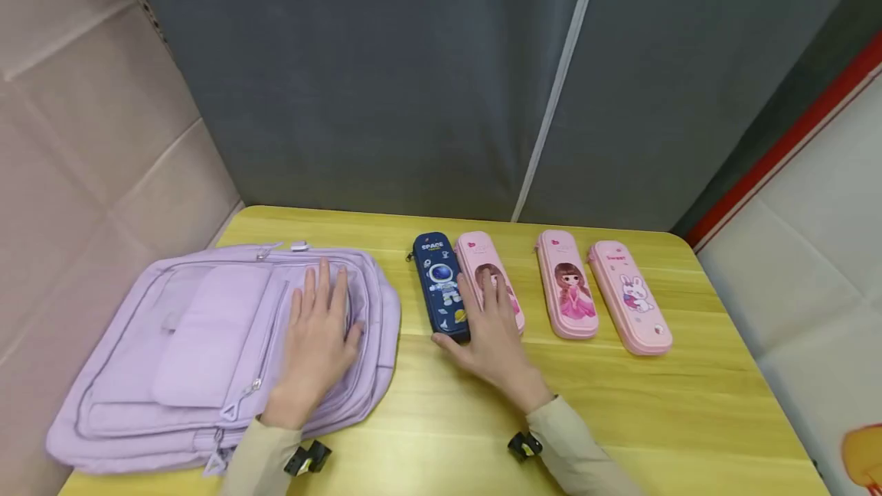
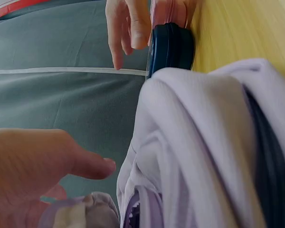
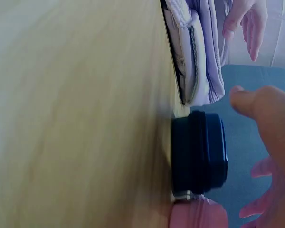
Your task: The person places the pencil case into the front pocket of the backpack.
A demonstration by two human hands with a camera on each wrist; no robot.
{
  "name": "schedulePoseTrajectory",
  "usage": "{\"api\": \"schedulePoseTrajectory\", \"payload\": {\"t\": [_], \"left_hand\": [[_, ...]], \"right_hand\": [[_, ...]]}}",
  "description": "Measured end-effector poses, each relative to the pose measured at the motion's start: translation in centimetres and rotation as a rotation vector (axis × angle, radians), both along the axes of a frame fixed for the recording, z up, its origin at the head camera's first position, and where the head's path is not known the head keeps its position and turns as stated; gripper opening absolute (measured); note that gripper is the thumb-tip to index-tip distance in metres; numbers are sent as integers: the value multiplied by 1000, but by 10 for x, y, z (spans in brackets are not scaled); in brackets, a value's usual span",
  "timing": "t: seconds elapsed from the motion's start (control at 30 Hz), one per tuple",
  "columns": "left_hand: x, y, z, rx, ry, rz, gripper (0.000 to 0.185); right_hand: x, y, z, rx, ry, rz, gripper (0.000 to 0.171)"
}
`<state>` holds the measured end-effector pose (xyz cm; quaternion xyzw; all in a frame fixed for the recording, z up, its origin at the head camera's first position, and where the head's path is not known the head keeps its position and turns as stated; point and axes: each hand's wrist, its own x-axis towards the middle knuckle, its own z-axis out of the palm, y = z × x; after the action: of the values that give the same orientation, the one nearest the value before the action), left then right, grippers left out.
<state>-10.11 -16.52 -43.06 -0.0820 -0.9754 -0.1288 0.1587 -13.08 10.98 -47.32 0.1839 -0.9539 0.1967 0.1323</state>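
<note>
A lilac backpack (image 1: 207, 343) lies flat on the left of the table. My left hand (image 1: 317, 350) is over its right part, fingers straight and spread; the left wrist view shows the thumb (image 2: 90, 164) apart from the fabric. My right hand (image 1: 489, 343) reaches over a dark blue pencil case (image 1: 441, 282) with an astronaut and a pink pencil case (image 1: 475, 251) beside it, partly covered by the fingers. In the right wrist view, the right thumb (image 3: 244, 102) stands apart from the dark blue case (image 3: 199, 152). Neither hand grips anything.
Further right lie a pink pencil case with a girl in a pink dress (image 1: 568, 285) and another with a white rabbit (image 1: 630, 297). Grey fabric (image 1: 413, 98) stands behind the yellow wooden table (image 1: 427, 419). Pale walls flank it on both sides.
</note>
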Motion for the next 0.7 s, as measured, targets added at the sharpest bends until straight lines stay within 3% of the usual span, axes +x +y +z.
{"api": "schedulePoseTrajectory", "payload": {"t": [0.27, 0.4, 0.53, 0.7], "left_hand": [[5, -6, -2, 81, 71, 2, 81], [8, -6, -4, 128, 101, 12, 71], [8, -6, -7, 157, 169, 17, 58], [6, -7, -11, 175, 254, 2, 42]], "right_hand": [[3, -13, -7, -59, -17, 20, 104], [3, -16, -9, -97, 38, 44, 107], [3, -18, -10, -131, 93, 57, 106], [4, -23, -12, -138, 58, 25, 105]]}}
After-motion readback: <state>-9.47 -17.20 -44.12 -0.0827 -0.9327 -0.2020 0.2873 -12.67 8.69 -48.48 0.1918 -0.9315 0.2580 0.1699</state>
